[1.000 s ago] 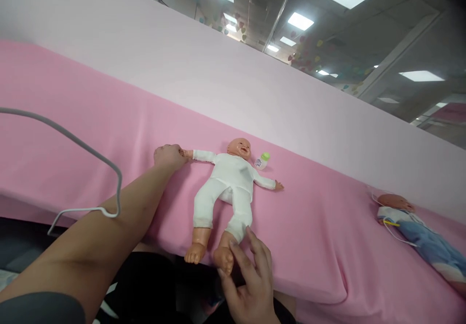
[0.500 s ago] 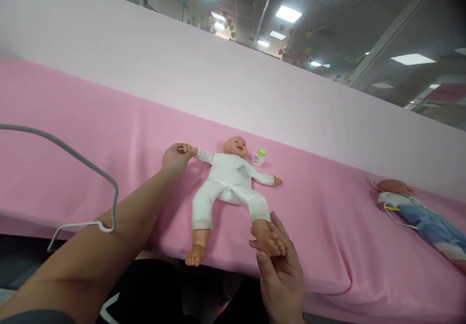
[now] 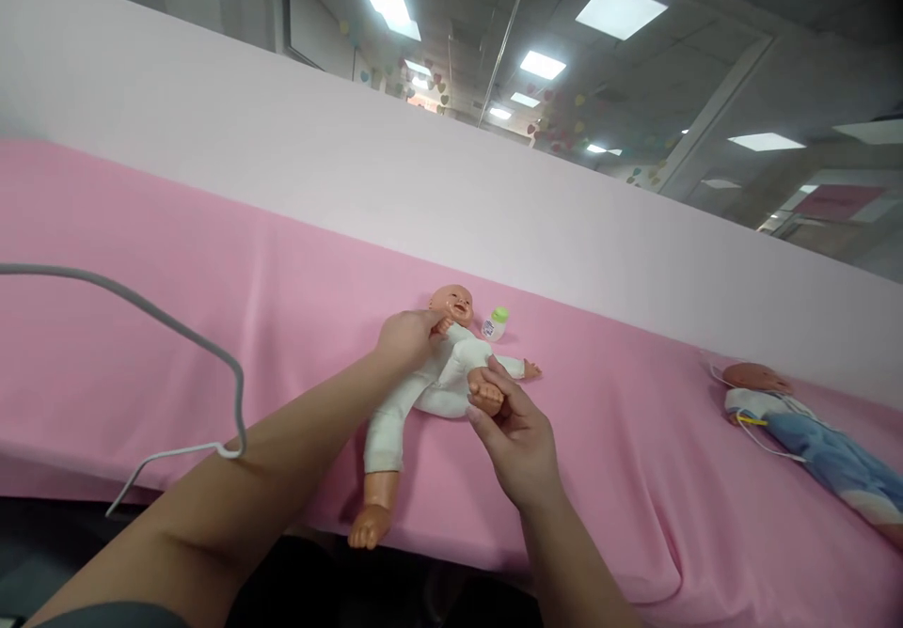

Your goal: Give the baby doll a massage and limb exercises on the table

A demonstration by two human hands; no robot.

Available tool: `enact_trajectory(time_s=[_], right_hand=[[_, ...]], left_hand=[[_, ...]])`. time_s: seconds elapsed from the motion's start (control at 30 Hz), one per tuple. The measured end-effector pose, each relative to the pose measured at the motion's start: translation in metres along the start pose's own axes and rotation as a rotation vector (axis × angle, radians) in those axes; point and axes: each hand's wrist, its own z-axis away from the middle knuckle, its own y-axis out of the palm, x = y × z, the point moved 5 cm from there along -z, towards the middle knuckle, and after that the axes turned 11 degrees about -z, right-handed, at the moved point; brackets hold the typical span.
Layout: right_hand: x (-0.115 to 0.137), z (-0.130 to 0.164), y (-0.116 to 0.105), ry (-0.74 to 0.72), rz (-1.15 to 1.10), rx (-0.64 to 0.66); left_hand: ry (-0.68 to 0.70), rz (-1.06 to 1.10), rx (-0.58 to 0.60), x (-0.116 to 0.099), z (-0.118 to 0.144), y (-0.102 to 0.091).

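I am at a table with a pink cloth on it. A baby doll in white clothes lies on its back in front of me. Its head points away from me, toward the pale wall, and one bare foot hangs at the near edge of the cloth. So the doll's long way runs from me to the wall.

My left hand is up by the doll's face, and its fingers are closed around the doll's little hand. My right hand is lower, beside the doll's tummy. Its fingers curl around the doll's other foot and hold that leg bent up. Both hands touch the doll, one on each side.

A tiny bottle with a green top lies just beside the doll's head. Another doll in blue lies far off to my right. A grey cord loops over my left arm.
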Motion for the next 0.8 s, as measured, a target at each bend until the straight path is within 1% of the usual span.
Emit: enact_trajectory(time_s=[0.07,0.17,0.27,0.33,0.47,0.57,0.63,0.7,0.8], right_hand=[[-0.001,-0.008,0.004,0.019,0.018,-0.009],[-0.011,-0.018,0.007,0.038,0.052,-0.021],[-0.022,-0.024,0.008,0.042,0.045,-0.046],[-0.024,-0.024,0.007,0.036,0.024,-0.071],[-0.011,-0.008,0.004,0.027,-0.015,-0.101],[0.0,0.017,-0.002,0.023,-0.023,-0.109],[0.003,0.037,-0.007,0.033,0.005,-0.099],[0.003,0.057,-0.015,0.046,0.046,-0.092],[-0.002,0.083,-0.027,0.036,0.094,-0.059]], left_hand=[[0.07,-0.059,0.045,-0.006,0.002,0.009],[0.146,-0.08,0.046,-0.009,0.008,0.018],[0.141,-0.063,0.051,-0.006,0.011,0.024],[0.101,-0.021,0.054,-0.003,0.012,0.025],[-0.072,0.102,0.0,0.014,0.013,0.02],[-0.18,0.23,-0.097,0.034,0.013,0.013],[-0.291,0.361,-0.194,0.055,0.012,0.011],[-0.469,0.513,-0.27,0.081,0.011,0.015],[-0.741,0.725,-0.299,0.119,0.009,0.03]])
